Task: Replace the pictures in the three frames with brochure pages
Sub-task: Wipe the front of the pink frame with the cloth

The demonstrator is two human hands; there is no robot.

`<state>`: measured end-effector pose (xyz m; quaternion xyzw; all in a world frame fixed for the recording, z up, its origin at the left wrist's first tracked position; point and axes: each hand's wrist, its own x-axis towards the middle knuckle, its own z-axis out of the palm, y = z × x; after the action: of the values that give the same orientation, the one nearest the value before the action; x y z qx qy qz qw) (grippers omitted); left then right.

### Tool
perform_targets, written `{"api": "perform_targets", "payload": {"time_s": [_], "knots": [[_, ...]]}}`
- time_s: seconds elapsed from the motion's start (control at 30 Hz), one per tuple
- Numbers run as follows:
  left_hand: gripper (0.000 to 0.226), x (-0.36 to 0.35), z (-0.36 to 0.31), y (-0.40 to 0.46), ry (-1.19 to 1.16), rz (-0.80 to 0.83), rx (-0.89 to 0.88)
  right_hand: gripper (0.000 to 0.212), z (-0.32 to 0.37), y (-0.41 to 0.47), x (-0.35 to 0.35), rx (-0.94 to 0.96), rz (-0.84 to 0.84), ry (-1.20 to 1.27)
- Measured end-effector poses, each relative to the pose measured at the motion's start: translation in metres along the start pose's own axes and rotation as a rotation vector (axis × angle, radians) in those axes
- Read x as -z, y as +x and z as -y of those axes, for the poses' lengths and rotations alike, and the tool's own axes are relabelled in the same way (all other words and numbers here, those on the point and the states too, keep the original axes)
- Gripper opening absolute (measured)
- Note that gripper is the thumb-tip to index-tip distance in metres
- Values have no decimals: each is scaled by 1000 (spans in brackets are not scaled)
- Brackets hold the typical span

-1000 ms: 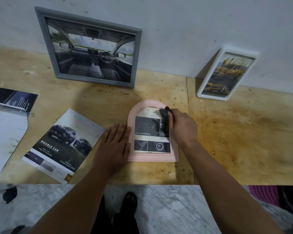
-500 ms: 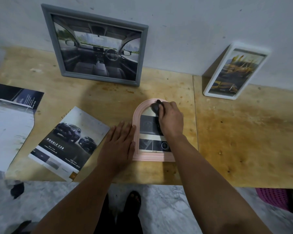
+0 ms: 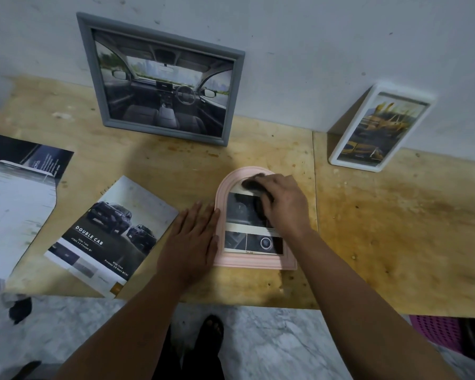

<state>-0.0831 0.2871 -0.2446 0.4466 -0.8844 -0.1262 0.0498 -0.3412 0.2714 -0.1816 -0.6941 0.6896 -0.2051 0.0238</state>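
A pink arched frame (image 3: 254,264) lies flat on the wooden table (image 3: 395,229) with a brochure page of car details inside it. My left hand (image 3: 192,237) rests flat, fingers straight, against the frame's left edge. My right hand (image 3: 284,204) grips a small dark thing (image 3: 254,185), perhaps a cloth, pressed on the upper part of the frame's front. A grey frame (image 3: 165,132) showing a car interior leans on the wall at the back. A white frame (image 3: 354,163) with a yellow picture leans at the back right.
A "Double Cab" brochure page (image 3: 107,231) lies left of my left hand. More brochure sheets (image 3: 17,201) lie at the table's left end. A pink basket (image 3: 436,333) stands on the floor under the table's right side.
My right hand has slid the dark thing from the frame's right side up to its arched top. My left hand has stayed flat by the frame's left edge.
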Motion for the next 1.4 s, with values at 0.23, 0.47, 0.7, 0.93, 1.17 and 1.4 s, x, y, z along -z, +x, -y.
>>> {"api": "perform_targets", "payload": {"time_s": [0.23, 0.47, 0.7, 0.93, 1.17, 1.4], "knots": [[60, 0, 0, 0, 4, 2, -7, 33, 18, 7, -37, -74, 73, -58], [61, 0, 0, 0, 25, 7, -10, 40, 29, 1, -33, -52, 155, 51], [61, -1, 0, 0, 36, 13, -7, 43, 27, -13, -26, 2, 364, 142], [61, -1, 0, 0, 48, 29, -2, 41, 34, -40, 0, 48, 532, 211], [61, 1, -1, 0, 33, 14, -3, 27, 34, -54, 49, -185, 722, 587], [61, 2, -2, -1, 8, 7, -1, 24, -8, -14, 48, -496, 92, 609]]}}
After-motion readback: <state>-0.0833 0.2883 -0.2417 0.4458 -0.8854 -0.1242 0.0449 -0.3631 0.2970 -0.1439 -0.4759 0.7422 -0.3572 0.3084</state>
